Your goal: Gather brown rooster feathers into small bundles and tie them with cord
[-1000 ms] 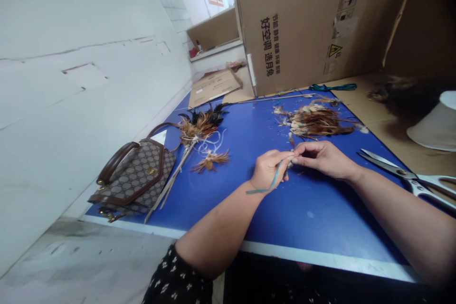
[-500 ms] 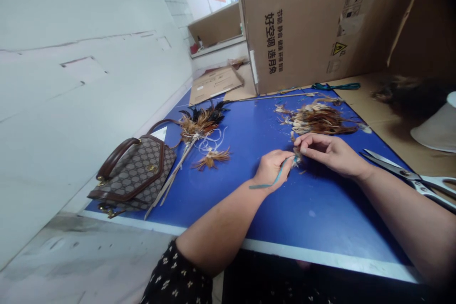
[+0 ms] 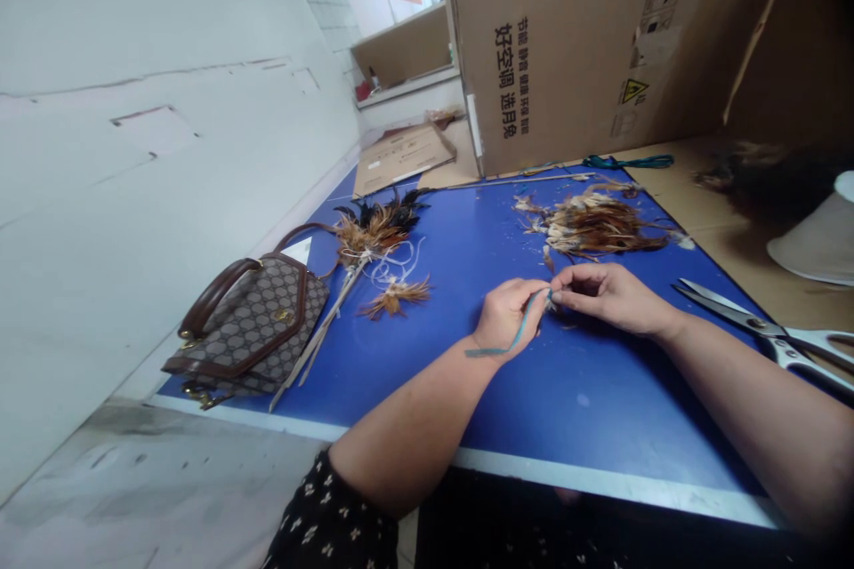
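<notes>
My left hand [image 3: 505,316] is closed on a thin teal strip [image 3: 513,340] that trails down past my wrist. My right hand [image 3: 610,295] meets it fingertip to fingertip, pinching a small tuft of feathers [image 3: 551,300] that I can barely make out. Both hands rest low over the blue tabletop [image 3: 467,373]. Just beyond my right hand lies a loose pile of brown feathers [image 3: 593,224].
A patterned handbag [image 3: 250,324] sits at the left edge, beside a bound feather bunch on sticks [image 3: 370,236] and a small feather tuft [image 3: 395,295]. Large scissors [image 3: 767,333] lie at the right. A big cardboard box [image 3: 587,36] stands behind. A white cone [image 3: 817,236] rests far right.
My right hand dipped toward the feather pile half a second ago and has come back to the left hand's fingertips. The left hand stays closed on the teal strip.
</notes>
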`<state>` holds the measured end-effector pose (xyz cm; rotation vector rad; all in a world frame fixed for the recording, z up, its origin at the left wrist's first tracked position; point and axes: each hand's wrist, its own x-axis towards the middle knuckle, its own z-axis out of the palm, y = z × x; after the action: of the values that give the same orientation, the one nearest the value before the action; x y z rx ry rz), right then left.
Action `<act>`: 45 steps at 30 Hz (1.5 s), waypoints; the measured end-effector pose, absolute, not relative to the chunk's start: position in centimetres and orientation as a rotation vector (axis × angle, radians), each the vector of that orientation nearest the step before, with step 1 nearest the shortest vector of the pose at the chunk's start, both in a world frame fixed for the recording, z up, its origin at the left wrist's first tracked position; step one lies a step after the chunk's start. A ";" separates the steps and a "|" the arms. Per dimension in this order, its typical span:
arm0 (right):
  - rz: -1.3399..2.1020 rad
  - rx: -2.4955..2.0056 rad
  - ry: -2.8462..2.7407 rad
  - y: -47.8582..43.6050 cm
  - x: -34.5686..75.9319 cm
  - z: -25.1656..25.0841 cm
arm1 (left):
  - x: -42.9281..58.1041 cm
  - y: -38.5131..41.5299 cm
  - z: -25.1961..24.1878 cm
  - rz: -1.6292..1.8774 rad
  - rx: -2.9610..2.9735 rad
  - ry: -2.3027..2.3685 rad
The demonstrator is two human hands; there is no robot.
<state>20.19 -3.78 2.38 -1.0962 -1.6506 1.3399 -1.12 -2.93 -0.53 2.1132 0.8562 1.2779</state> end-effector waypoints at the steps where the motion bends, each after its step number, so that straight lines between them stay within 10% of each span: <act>1: 1.332 -1.102 -1.662 -3.7 20.3 2.3 | -1.1 -3.0 -0.6 1.277 2.107 0.845; 45: 1.254 -1.096 -1.713 -3.8 19.7 2.2 | -1.1 -2.7 -1.4 1.164 2.080 0.906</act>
<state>19.72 -3.81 2.18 -1.0955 -1.7129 1.2540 -1.07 -2.68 -1.38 2.0803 0.9056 1.1643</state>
